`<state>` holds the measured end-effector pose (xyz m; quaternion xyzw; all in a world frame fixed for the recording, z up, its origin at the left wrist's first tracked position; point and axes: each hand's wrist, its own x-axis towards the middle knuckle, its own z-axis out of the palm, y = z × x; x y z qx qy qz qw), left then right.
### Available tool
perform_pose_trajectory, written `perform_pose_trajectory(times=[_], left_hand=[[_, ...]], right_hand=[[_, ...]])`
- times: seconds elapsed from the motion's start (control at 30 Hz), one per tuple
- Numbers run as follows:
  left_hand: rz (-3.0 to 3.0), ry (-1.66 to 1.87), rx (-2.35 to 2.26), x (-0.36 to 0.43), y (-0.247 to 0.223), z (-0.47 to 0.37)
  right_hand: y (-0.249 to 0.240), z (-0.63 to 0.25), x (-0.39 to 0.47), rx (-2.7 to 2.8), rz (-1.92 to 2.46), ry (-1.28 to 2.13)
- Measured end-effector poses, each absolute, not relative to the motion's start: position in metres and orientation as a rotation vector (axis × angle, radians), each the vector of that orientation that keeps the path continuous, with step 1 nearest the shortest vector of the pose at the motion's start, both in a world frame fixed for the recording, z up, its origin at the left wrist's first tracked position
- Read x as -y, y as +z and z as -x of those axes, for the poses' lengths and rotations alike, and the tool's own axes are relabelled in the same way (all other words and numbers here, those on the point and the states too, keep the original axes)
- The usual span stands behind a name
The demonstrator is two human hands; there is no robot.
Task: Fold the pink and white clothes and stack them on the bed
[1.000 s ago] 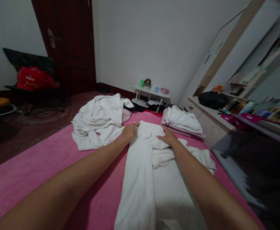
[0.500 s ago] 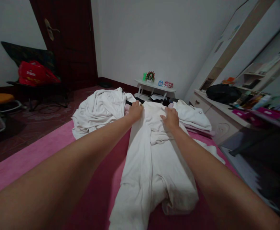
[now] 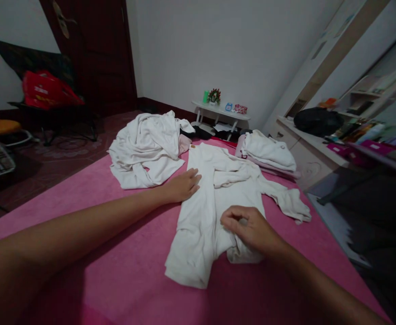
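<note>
The white shirt (image 3: 207,203) is lying part-folded on the pink bed (image 3: 123,271), the left hand (image 3: 184,184) resting flat, seemingly smoothing, the right hand (image 3: 256,228) curling, grip unclear, the outspread sleeve (image 3: 287,203) apparently needing folding inward.

Under the curled right bare hand (image 3: 252,228), part of the white long-sleeved cloth garment (image 3: 200,212) is hidden — any pinch unclear; far left beyond it, lettering (image 3: 41,88) on the shiny red bag (image 3: 54,98) is illegibly small.

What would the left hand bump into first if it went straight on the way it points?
The white garment, most likely: the left hand seems to lie against its left edge, though exact contact is hard to judge.
</note>
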<state>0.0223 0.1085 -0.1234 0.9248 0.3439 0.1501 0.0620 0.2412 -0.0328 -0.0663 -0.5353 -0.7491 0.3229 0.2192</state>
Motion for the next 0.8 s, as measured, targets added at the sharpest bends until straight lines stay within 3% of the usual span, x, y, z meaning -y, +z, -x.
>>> perform_pose_trajectory(times=[0.33,0.5,0.63,0.8], left_hand=[[-2.895,0.39,-0.903,-0.069,-0.113,-0.001],[-2.921,0.237,-1.115,-0.047,-0.09,-0.019],[-2.954,0.197,-1.014,-0.01,-0.083,-0.031],[-2.918,0.041,-0.845,0.006,-0.059,-0.036]], right_hand=[[-0.03,-0.236,0.115,2.486,1.457,0.766],[-0.006,-0.228,0.135,2.735,1.525,1.25],[-0.012,-0.236,0.106,2.358,1.651,1.522],[-0.037,-0.268,0.025,1.779,1.625,1.272]])
